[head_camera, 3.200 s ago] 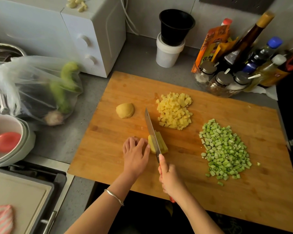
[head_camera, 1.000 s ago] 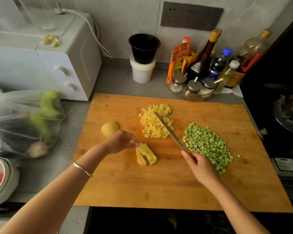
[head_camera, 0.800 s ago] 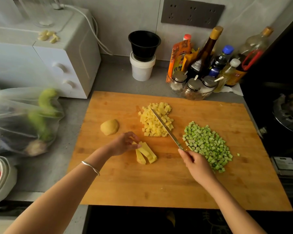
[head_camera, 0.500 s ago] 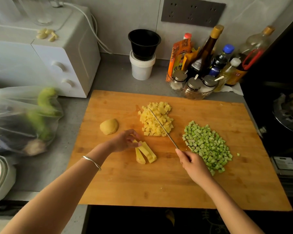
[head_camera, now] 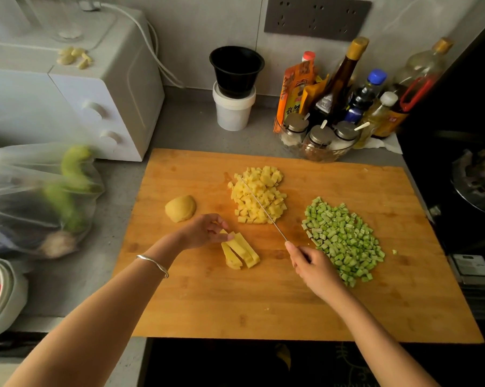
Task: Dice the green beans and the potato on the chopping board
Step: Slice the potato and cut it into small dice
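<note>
Judging from the chopping board (head_camera: 263,308), the green beans (head_camera: 344,238) lie diced at right and the potato cubes (head_camera: 259,195) mid-board, leaving the potato strips (head_camera: 241,250) the left hand (head_camera: 205,231) pinches and a rounded potato piece (head_camera: 180,208) nearby, while the right hand (head_camera: 313,268) grips the knife (head_camera: 263,209).

The knife (head_camera: 263,209) handle is hidden by the right hand (head_camera: 313,268); the bag (head_camera: 18,174) contents are blurred; the bowl (head_camera: 9,300) is cropped.

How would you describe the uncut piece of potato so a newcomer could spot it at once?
Start at the wooden chopping board. Towards its left edge, beyond the left hand, lies the potato piece. It alone is a rounded, uncut lump; the potato sticks, diced potato and diced beans are all cut.
</note>
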Available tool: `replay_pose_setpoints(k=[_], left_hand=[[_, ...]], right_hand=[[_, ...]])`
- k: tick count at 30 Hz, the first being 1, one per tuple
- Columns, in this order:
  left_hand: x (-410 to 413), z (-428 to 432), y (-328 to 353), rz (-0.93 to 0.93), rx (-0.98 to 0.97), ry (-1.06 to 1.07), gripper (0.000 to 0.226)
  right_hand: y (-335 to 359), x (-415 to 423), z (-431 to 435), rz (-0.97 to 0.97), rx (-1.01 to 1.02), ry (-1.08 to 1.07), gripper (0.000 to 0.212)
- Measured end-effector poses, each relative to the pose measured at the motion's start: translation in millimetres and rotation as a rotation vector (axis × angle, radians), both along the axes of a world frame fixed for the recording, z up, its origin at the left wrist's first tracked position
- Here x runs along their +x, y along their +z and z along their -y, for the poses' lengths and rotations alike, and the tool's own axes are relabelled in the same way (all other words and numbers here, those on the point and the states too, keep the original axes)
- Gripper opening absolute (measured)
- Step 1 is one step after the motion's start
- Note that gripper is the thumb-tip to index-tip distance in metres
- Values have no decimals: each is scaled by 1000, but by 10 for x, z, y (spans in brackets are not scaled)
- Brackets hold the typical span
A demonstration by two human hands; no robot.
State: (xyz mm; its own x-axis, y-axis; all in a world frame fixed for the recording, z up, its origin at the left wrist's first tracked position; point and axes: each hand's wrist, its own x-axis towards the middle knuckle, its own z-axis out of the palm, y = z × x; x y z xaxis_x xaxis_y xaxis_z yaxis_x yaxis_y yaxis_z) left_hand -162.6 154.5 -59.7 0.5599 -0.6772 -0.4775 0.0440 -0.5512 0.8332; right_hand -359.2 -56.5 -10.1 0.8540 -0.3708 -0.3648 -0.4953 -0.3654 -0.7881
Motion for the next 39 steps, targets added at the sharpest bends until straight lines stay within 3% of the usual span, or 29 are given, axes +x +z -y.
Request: replay_pose_setpoints(k=[17,22,25,27,29,31,32,35,39], left_hand=[[107,54,74,148,120,-126,20],[-29,97,18,155,3,-101,16],[-38,69,-31,266,34,-93,27],[-60,31,-19,387,103,-124,54],[-109,-3,31,507,231,-308,101],[-174,8,77,793,364,-634,128],[-207,31,93,917,357,-763,128],[-222,127,57,1047,264,-953,104],[-178,214,-23,1032,206,-968,82]], right_hand=[[59,-95,-30,25,4,-21,54],[68,-136,-64,19,29,-45,54],[52,-163,-65,13,27,-68,57],[44,-178,-69,0,24,-79,59],[35,-189,-83,-7,26,-95,59],[24,-194,-102,0,33,-112,56],[24,-193,-113,3,35,-115,55],[28,-187,-165,-3,24,-101,54],[22,-189,-198,-9,6,-82,54]])
